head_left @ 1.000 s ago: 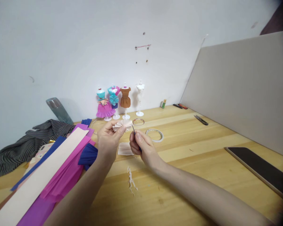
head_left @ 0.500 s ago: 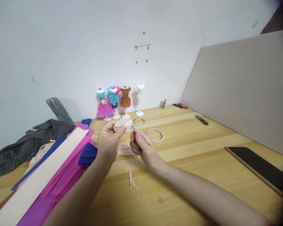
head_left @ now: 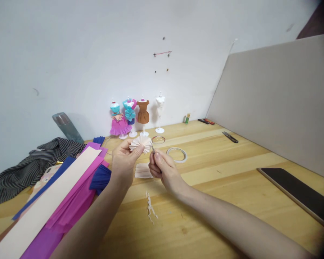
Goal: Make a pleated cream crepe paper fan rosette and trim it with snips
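My left hand (head_left: 123,154) pinches a pale pink pleated paper rosette (head_left: 139,143) between thumb and fingers, its folds fanned out. Closed around slim pointed metal tweezers (head_left: 152,146), my right hand (head_left: 162,163) brings their tip to the rosette's right edge. Whether the tips grip the paper is too small to make out. Just below the hands lies a pleated pale pink paper piece (head_left: 143,171), partly covered by my right hand. Nearer to me, thin curled paper scraps (head_left: 149,208) rest on the wooden table (head_left: 205,216).
Several small dress forms (head_left: 143,113) stand along the wall, most dressed in coloured paper. A tape roll (head_left: 177,155) lies behind my right hand. Snips (head_left: 230,137) and a phone (head_left: 294,192) are to the right. Paper strips (head_left: 51,201), striped cloth (head_left: 43,158) and a bottle (head_left: 67,126) fill the left.
The view has shifted very slightly. Both hands keep nearly the same pose, with the tweezers' tip still at the rosette's right edge.
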A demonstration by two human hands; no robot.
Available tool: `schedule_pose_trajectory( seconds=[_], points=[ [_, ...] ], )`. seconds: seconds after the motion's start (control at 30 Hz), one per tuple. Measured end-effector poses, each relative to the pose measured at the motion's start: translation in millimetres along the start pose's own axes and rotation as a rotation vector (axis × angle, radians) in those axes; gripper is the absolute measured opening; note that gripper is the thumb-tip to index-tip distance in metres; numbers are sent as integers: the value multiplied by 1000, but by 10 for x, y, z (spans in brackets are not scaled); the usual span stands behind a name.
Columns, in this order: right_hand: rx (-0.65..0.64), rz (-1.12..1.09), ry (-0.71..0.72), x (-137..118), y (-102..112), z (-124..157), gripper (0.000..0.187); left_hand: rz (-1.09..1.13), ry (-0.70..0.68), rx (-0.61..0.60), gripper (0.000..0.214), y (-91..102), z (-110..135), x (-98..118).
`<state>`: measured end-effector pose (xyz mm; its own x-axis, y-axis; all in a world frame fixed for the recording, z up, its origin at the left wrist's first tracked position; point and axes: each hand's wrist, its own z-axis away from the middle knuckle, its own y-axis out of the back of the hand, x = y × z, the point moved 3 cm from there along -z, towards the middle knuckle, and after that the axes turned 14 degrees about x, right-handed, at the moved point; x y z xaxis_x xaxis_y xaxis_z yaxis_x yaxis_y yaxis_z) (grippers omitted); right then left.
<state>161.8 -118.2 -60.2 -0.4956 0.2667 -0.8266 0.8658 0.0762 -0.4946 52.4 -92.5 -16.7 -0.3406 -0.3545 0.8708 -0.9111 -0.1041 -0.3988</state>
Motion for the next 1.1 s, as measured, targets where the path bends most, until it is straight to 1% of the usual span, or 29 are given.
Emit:
schedule_pose_trajectory(
  seconds=[0.1,0.27,0.47,0.63,0.8,0.97,1.1],
  points=[
    [6,10,6,2,2,0,42,20,29,-20,17,-4,-7,4],
    [-9,-13,1,-9,-6,-2,40,49,116,-54,23,3,-20,31],
    [-20,-3,-11,-23,-2,-5,39,76,146,-86,23,-14,-27,51],
    [-27,-15,5,-46,-6,3,38,94,198,-101,26,-26,-44,54],
    [-51,15,2,-32,-6,8,38,87,199,-114,27,-20,-68,72],
    [-45,2,-24,-17,-6,-4,38,75,194,-131,28,-7,-86,99],
    [-32,-6,23,-61,-9,6,37,50,169,-116,26,22,-99,91]
  ],
)
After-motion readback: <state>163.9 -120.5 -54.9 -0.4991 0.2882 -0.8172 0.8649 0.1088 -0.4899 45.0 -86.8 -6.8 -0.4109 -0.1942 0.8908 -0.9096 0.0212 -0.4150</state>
